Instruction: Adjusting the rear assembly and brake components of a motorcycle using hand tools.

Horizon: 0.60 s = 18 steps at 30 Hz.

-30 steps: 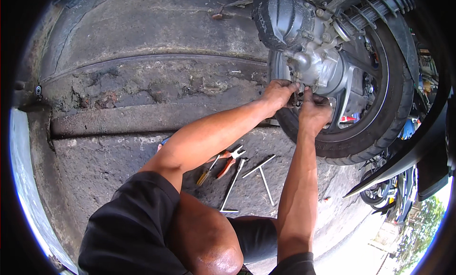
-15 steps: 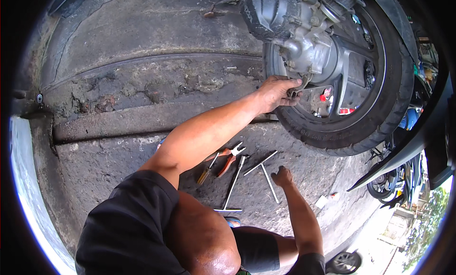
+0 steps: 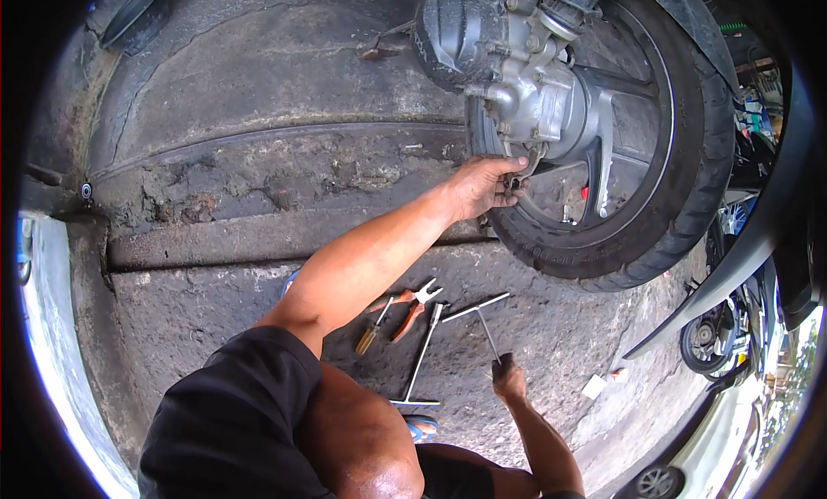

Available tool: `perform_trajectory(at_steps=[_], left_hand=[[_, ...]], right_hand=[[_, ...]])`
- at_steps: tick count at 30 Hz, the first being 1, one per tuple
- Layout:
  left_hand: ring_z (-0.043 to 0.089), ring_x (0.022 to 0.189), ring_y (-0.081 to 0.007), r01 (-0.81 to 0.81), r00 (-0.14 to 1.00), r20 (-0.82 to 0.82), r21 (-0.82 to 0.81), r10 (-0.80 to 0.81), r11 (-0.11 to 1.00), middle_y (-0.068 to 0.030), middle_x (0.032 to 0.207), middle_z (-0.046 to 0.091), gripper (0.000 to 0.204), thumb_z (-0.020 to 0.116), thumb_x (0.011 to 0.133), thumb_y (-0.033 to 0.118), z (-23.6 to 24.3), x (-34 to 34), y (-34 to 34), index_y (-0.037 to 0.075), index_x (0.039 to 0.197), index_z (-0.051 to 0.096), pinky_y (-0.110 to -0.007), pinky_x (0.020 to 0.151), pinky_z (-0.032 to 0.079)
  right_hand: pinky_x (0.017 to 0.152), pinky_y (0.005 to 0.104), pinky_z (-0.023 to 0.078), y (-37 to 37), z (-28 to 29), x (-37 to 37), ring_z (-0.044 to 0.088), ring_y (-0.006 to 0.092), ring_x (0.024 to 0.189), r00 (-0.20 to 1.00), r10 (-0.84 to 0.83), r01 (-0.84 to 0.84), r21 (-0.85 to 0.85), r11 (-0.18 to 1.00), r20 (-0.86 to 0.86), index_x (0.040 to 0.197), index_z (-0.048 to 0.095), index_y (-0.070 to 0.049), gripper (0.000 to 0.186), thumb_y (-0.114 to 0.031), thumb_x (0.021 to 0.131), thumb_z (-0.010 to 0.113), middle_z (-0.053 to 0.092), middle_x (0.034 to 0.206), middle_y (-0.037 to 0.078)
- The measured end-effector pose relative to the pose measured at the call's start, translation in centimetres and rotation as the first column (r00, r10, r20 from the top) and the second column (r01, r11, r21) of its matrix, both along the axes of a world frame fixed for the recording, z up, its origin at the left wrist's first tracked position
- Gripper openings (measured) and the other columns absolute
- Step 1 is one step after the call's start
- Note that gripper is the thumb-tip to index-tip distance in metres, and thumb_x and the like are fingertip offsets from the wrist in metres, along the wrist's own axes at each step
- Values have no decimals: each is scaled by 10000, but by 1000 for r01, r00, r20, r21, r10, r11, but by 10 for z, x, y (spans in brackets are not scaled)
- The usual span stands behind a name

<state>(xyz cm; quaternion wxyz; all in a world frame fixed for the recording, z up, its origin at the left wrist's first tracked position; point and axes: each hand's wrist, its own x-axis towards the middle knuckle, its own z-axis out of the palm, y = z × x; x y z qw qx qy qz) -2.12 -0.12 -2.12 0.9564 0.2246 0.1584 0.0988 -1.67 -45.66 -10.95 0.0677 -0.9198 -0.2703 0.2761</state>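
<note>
My left hand (image 3: 482, 187) is closed on a small metal part (image 3: 523, 173) at the bottom of the silver gear housing (image 3: 541, 111), beside the rear wheel's black tyre (image 3: 603, 266); its fingertips are partly in shadow. My right hand (image 3: 508, 378) is down on the concrete, closed on the lower end of a T-handle wrench (image 3: 485, 325). Left of that wrench lie orange-handled pliers (image 3: 408, 321), a yellow-handled screwdriver (image 3: 370, 334) and a second T-handle wrench (image 3: 422, 361).
A concrete step edge (image 3: 215, 262) runs behind the tools. A pale wall (image 3: 52, 327) is at left. A black body panel (image 3: 715, 292), a parked motorbike (image 3: 702, 340) and a white car (image 3: 715, 439) are at right. A small white box (image 3: 593, 386) lies on the concrete.
My right hand has left the housing, moved down to the floor and taken hold of the T-handle wrench. My left hand remains at the housing. The whole view has shifted slightly.
</note>
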Motion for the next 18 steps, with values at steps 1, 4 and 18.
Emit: perform_trajectory(at_steps=[1,4,18], left_hand=[[623,823,-148,15,1000,15,-10,-15,1000,-41,908,669,289,768,855,295,0,1,0,85,1022,662,-323,744,503],[620,834,-147,53,997,51,-55,-51,997,-37,901,667,261,757,863,274,0,7,2,87,1019,661,-321,743,498],[604,689,-129,30,995,100,-67,-23,997,-18,801,653,197,778,849,221,-7,8,5,58,916,688,-288,626,510]], right_hand=[[662,563,496,7,26,-3,626,507,812,1000,-1,1,4,1000,1,1021,594,-54,270,-308,934,567,666,867,275],[650,544,507,30,106,-16,631,502,795,995,96,-97,-60,994,-9,1052,607,-57,220,-244,952,550,666,863,279],[610,449,505,226,244,-32,661,440,718,878,267,-416,356,837,397,1089,651,40,213,-99,952,567,653,787,260]])
